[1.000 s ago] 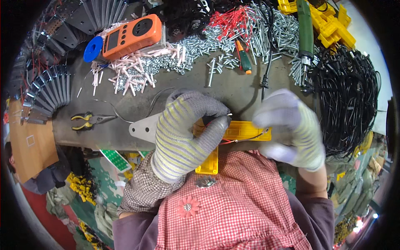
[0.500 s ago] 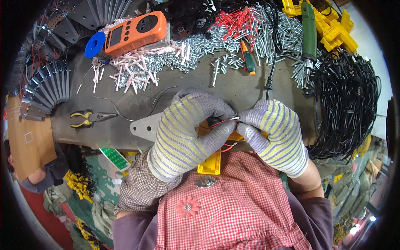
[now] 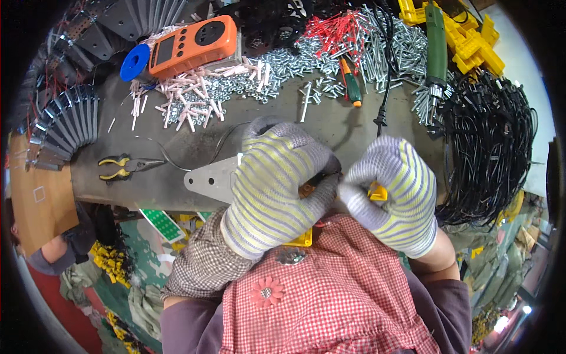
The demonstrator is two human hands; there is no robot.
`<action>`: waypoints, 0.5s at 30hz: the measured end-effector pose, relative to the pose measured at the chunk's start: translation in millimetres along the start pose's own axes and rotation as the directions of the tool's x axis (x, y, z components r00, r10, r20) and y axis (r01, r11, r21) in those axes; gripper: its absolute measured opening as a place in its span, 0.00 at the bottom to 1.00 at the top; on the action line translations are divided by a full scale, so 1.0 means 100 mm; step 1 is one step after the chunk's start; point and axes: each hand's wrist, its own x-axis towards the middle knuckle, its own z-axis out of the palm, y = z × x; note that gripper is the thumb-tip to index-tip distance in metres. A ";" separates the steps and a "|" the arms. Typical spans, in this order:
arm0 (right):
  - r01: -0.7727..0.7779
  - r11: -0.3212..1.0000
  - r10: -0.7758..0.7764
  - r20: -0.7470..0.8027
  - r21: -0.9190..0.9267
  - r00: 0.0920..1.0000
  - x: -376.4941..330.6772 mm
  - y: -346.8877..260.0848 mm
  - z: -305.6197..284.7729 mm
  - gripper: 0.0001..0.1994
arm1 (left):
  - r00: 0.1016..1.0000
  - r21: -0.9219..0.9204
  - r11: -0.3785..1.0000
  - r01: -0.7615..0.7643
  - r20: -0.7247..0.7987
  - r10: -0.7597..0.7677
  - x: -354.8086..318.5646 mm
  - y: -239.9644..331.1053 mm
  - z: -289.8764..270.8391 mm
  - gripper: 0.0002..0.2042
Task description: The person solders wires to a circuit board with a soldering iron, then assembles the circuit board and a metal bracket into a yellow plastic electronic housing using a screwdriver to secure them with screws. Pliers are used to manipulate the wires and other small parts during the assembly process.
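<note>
My left hand (image 3: 283, 177) wears a striped knit glove, its thumb and fingers curled together in a pinch. My right hand (image 3: 395, 194), gloved alike, is pinched just beside it, the fingertips of both almost meeting. What lies between the fingers is hidden by the gloves. Under the hands, at the table's near edge, is a yellow plastic housing (image 3: 378, 192); only bits of it show, through the right hand's curl and below the left wrist. A grey metal plate with holes (image 3: 212, 182) sticks out to the left from under my left hand.
Yellow-handled pliers (image 3: 127, 167) lie at the left. Behind are an orange meter (image 3: 193, 47), a blue spool (image 3: 134, 62), heaped screws (image 3: 377, 50), a screwdriver (image 3: 351, 85) and a green power driver (image 3: 435, 53). Bundled black cables (image 3: 489, 147) stand right, bent metal brackets (image 3: 68, 127) left.
The red and white wires seen between my fingertips are now out of sight. My left hand has shifted slightly right and covers more of the yellow housing; my right hand has turned a little.
</note>
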 end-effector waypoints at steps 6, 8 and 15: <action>-0.060 0.989 0.056 -0.031 -0.136 0.998 -0.08 0.11 0.03 0.07 | 0.984 -0.352 0.922 0.161 -0.016 -0.178 -0.09 -0.04 0.03 0.07; -0.059 0.996 0.060 0.014 -0.071 0.998 -0.01 0.06 -0.01 0.05 | 0.987 -0.334 0.932 0.139 -0.035 -0.160 -0.08 -0.06 0.01 0.07; -0.241 0.962 0.209 0.221 0.130 0.953 0.19 0.07 -0.06 0.08 | 0.998 -0.131 0.990 0.053 0.030 -0.049 -0.01 -0.07 -0.12 0.07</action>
